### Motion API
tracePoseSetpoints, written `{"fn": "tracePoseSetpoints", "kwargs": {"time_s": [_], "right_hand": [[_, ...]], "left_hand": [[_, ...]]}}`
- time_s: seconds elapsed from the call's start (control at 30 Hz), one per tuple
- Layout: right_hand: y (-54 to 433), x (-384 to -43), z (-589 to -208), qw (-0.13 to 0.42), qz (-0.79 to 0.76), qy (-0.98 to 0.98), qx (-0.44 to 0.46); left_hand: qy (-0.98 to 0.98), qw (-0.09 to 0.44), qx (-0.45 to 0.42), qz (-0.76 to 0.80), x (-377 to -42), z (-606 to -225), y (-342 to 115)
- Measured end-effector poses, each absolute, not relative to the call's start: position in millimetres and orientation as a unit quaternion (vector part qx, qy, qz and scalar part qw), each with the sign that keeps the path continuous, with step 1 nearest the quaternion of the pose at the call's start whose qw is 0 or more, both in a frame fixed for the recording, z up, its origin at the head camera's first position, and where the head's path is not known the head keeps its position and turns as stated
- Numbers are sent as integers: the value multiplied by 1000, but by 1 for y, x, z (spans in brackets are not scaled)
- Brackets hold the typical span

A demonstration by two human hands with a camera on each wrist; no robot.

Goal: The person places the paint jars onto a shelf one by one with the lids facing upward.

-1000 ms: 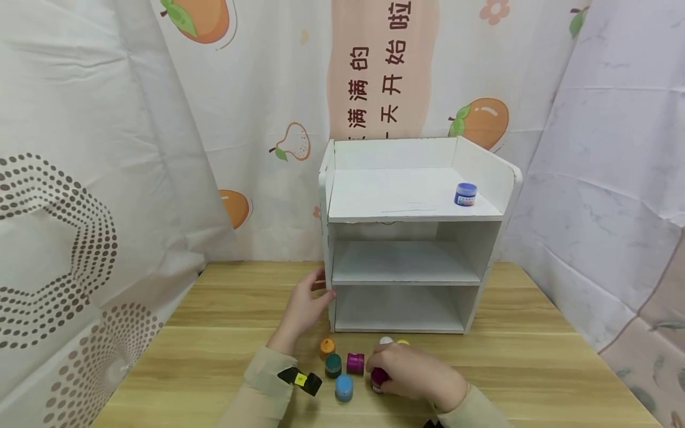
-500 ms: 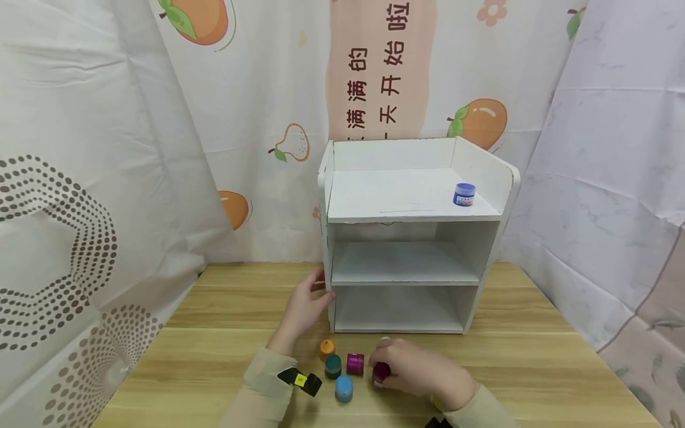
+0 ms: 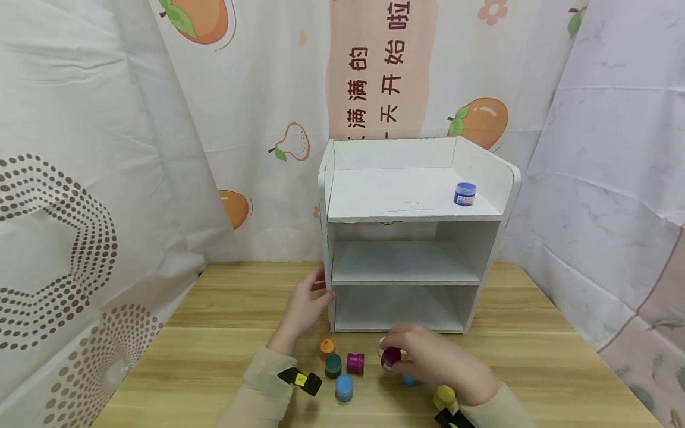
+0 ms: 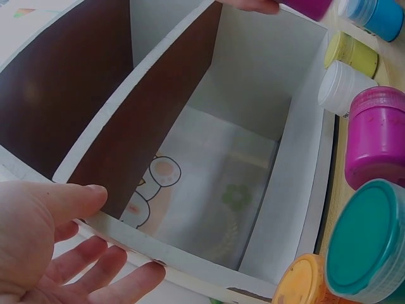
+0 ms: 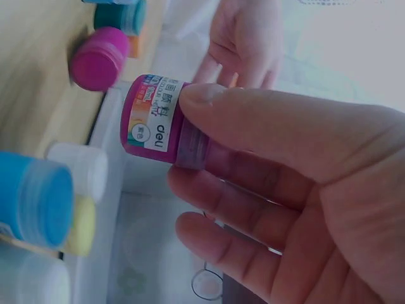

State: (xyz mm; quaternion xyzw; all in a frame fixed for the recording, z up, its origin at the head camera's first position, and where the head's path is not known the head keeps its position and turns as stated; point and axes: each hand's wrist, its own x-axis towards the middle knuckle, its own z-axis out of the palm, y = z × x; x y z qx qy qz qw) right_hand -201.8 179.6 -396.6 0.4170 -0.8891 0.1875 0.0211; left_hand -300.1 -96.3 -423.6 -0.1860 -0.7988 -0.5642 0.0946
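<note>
My right hand [image 3: 436, 359] pinches a magenta paint jar [image 5: 152, 117] by its lid, between thumb and fingers. In the head view this jar is lifted in front of the shelf's lowest compartment, partly covered by the fingers. My left hand [image 3: 301, 306] holds the left side panel of the small white shelf [image 3: 407, 261]. In the left wrist view its thumb lies over the panel's front edge, while the fingers lie along the outside. On the shelf's top board, a dark blue paint jar [image 3: 465, 194] stands near the right side.
Left of centre on the wooden table are an orange jar [image 3: 327, 348], a green jar [image 3: 333, 365], another magenta jar [image 3: 355, 363] lying sideways, and a light blue jar [image 3: 344, 387]. A yellow jar [image 3: 444, 397] stands by the right wrist. Printed curtains [image 3: 257, 71] hang around the table.
My right hand has raised the magenta jar and carried it forward and slightly right, towards the shelf. A yellow and a blue jar now show beside that hand. My left hand has stayed put.
</note>
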Motion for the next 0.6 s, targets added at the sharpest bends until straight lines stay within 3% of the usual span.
{"fn": "tracePoseSetpoints", "kwargs": {"time_s": [0.6], "right_hand": [[213, -206, -383, 56, 203, -899, 384]], "left_hand": [[-802, 97, -190, -558, -301, -424, -97]]}}
